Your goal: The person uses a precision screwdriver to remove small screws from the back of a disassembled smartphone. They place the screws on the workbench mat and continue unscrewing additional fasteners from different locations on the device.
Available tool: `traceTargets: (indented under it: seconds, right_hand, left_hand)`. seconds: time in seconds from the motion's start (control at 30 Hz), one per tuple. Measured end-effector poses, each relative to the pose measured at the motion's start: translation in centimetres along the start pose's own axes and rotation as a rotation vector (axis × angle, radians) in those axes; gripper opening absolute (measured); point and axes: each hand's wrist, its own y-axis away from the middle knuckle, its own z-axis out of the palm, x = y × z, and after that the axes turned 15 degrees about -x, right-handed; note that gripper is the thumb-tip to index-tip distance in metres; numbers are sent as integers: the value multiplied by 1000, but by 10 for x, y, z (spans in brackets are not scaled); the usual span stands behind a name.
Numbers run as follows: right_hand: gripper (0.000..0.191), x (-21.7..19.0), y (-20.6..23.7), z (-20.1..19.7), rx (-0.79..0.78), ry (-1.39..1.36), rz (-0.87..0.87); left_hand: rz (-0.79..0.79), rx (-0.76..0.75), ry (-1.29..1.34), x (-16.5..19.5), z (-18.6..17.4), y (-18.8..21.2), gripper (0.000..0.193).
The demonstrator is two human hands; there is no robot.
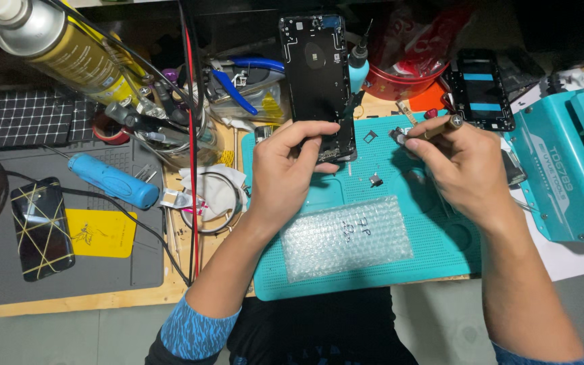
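Note:
My left hand [290,170] grips the near end of a black phone housing [315,74], which lies lengthwise with its far end pointing away from me. My right hand [459,165] holds a thin metal tool [441,126] and pinches a small dark part [398,136] at its fingertips, just right of the housing. Both hands hover over a teal work mat [434,236]. A small loose part [376,180] and a little frame piece [370,136] rest on the mat between my hands.
A bubble-wrap sheet [346,238] lies on the mat's near side. A teal machine [562,169] stands at the right, another phone frame [479,88] behind it. At the left are a grey mat [103,270], a cracked phone [40,228], a blue-handled tool [113,180], a spray can [69,47] and pliers [238,81].

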Motion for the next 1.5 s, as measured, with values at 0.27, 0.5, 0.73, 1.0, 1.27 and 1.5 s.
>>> traceTargets:
  seconds: [0.27,0.5,0.73,1.0,1.27,1.5]
  right_hand:
    - [14,2,0,6,-25,-17,82]
    - [15,4,-2,10,-50,-81,68]
    - [13,5,-2,10,-70,39,24]
    - [13,0,-3,6,-27,74,-3]
    - [12,1,-10,13,-60,52,34]
    - [12,1,-4,6,47,112,-4]
  left_hand:
    - [2,3,22,-1,0,-2,23]
    - [-6,2,8,-2,0,-2,23]
    - [-12,2,15,-1,1,-1,23]
    - [-12,0,25,-1,-1,-2,24]
    - [-10,1,11,-5,0,-3,24]
    - [-17,-1,20,-5,0,-2,24]
